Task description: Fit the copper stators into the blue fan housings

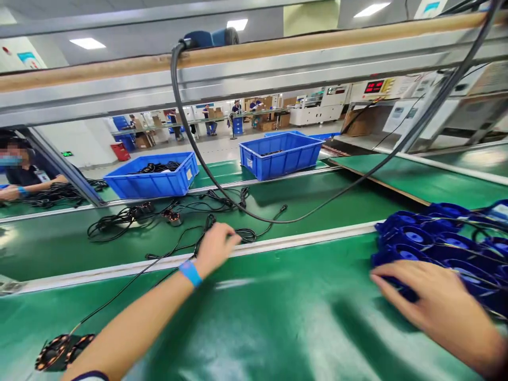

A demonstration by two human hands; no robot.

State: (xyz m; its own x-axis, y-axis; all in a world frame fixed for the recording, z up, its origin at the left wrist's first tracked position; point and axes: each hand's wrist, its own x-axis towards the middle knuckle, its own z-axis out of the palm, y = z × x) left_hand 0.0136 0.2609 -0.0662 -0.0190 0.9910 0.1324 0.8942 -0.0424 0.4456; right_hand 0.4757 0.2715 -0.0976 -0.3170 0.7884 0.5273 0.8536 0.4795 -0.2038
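Note:
My left hand (214, 246) reaches forward over the white rail to the conveyor belt (309, 196) and closes on a black cable bundle (244, 234) lying there. A blue band sits on that wrist. My right hand (432, 307) lies flat on the near edge of a pile of blue round fan parts (436, 238) at the right of the green worktable (278, 317); its fingers are spread and grip nothing that I can make out. A copper coil part (59, 352) with a black wire lies at the near left.
Two blue bins (151, 182) (280, 156) stand across the belt. Loose black cables (130, 217) litter the belt. A thick black hose (190, 132) hangs from the overhead beam. A seated person (24, 174) works at far left.

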